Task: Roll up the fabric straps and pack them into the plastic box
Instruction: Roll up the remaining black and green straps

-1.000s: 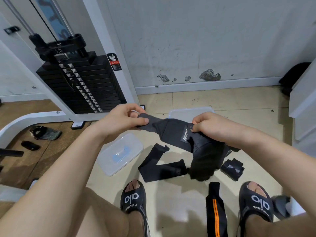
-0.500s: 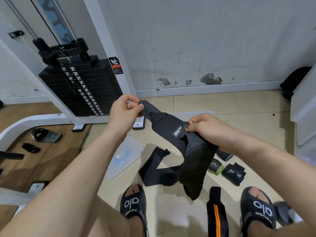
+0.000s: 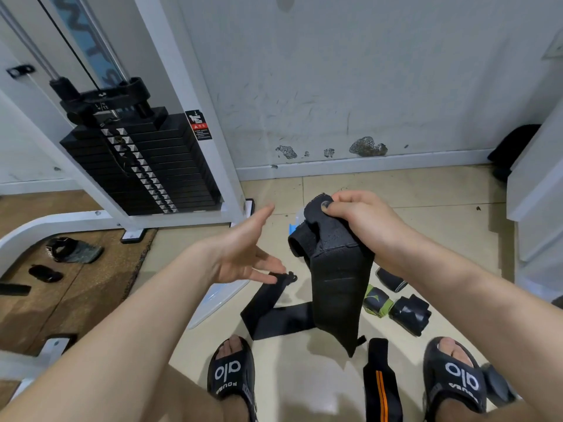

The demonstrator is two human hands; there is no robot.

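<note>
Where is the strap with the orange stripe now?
In the head view, the strap with the orange stripe lies on the floor at the bottom, between the two sandals, nearer the right sandal.

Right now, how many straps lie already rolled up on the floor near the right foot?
3: a black roll, a green-and-black roll beside it, and a black roll nearer the right foot. More may be hidden.

A gym: cable machine's weight stack [image 3: 143,166] (black plates) by the wall
</note>
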